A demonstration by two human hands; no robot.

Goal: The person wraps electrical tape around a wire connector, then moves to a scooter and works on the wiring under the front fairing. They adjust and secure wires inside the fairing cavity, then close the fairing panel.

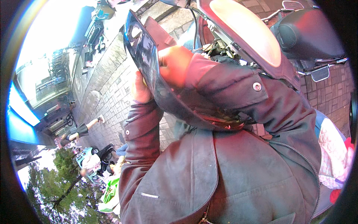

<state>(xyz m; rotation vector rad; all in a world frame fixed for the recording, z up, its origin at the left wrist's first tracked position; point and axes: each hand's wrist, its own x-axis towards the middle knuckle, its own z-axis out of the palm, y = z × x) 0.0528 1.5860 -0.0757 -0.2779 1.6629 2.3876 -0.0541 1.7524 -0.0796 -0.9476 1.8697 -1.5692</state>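
Observation:
A curved, glossy dark plastic panel (145, 56), probably vehicle bodywork, is held up before my chest, its lower end close to my jacket. My left hand (142, 89) grips its left edge, thumb showing and the other fingers mostly hidden behind it. From the right, my right hand (176, 64) reaches across and holds the panel's inner side; its fingertips are hidden. A flat reddish piece (158, 33) shows just beyond that hand. Close by, a scooter's reddish body shell (288, 65) has bright glare on it, with loose wiring (221, 49) exposed beside it.
A black padded seat-like part (304, 35) with metal side loops stands at upper right. Quilted pale fabric (331, 151) lies at the right. Brick paving (112, 89) runs leftward to a stone kerb. A walking person (77, 133), other people and a tree (61, 173) are farther left.

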